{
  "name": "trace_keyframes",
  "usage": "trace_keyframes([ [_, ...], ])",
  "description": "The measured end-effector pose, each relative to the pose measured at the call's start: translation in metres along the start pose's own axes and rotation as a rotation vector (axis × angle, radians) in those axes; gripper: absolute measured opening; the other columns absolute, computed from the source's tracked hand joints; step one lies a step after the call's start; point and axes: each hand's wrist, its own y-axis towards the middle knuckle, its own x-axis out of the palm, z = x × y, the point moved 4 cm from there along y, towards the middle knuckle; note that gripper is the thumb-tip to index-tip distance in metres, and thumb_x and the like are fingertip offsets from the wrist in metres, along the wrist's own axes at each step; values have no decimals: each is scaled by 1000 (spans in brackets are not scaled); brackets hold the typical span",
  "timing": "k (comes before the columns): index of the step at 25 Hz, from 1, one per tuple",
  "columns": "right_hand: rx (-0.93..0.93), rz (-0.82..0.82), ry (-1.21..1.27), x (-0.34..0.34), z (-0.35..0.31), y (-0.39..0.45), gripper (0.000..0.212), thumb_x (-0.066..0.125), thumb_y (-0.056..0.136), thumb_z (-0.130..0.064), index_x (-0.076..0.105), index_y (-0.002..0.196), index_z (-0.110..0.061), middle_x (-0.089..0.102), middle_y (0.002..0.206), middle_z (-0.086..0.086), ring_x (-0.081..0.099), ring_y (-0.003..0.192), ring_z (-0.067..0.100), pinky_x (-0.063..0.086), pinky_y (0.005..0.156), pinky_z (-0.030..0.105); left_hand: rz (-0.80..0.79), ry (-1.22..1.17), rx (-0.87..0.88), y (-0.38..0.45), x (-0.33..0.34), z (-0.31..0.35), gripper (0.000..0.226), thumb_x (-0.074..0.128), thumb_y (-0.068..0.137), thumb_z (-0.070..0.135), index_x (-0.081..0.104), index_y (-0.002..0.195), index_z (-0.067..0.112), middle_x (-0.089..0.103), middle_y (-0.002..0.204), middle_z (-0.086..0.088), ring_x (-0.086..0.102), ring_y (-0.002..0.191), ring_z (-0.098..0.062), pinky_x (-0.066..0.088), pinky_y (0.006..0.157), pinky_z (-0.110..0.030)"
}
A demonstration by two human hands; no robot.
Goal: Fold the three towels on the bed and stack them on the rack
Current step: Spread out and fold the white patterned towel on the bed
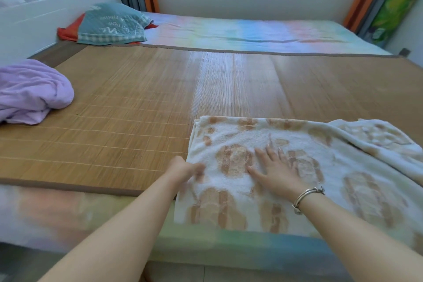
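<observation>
At the far left a lilac towel [32, 91] lies in a loose heap on the bamboo mat [128, 103] that covers the near part of the bed [229, 30], unfolded and well apart from both hands. Behind it, at the head end, sits a teal pillow [112, 24] over something red.

Nearer the middle, the left hand [185, 170] is at the left edge of the cream and tan patterned towel [229, 135]; its fingers look curled onto that edge, though motion blur hides whether they truly pinch it, so I cannot tell. Just to its right, the right hand [277, 169], with a bracelet [306, 197] on the wrist, lies flat on the towel, fingers spread and straight, pressing the cloth down.

The patterned towel lies spread over the near edge of the mat and bed, its right part rumpled, with a fold lying back over itself towards the far right. No third towel and no rack can be seen.

The terry looks soft, limp and light (it will sag and crease wherever it is unsupported), so it is best taken by corners or along a hem, one hand at each end, and smoothed flat after each fold. Folding seems barely begun.
</observation>
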Motion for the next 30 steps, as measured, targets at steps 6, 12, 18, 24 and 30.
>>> trace_keyframes([
  [6,-36,-20,-81,9,3,21,71,18,88,-73,-5,149,-45,-10,159,-9,-15,146,19,-10,116,52,-15,-88,14,60,-5,-3,50,71,53,43,66,91,11,67,105,-12,54,117,-39,48,94,-50],
  [12,-145,-115,29,17,-75,67,72,25,90,-70,0,150,-41,-12,159,-6,-16,146,21,-11,114,51,234,-34,-1,90,-89,-6,29,68,79,42,63,86,14,60,114,-13,36,132,-36,38,102,-49],
  [18,-326,-243,530,25,-159,70,56,39,96,-51,30,147,-32,15,157,-13,26,141,14,39,103,30,532,356,-104,102,-189,-31,32,57,90,38,61,94,7,59,109,-12,33,124,-36,32,91,-40],
  [24,-352,-164,546,23,-145,45,46,48,97,-31,41,141,-24,25,155,-9,23,139,3,21,109,23,513,505,-90,78,-154,-26,86,52,91,47,4,150,8,3,158,-11,7,142,-40,14,116,-47],
  [30,-210,50,436,-19,-40,6,38,50,95,-20,49,133,-22,38,147,-4,30,138,8,25,108,22,232,645,195,40,-42,27,75,38,96,52,1,153,18,-19,159,-4,-14,145,-38,-4,117,-51],
])
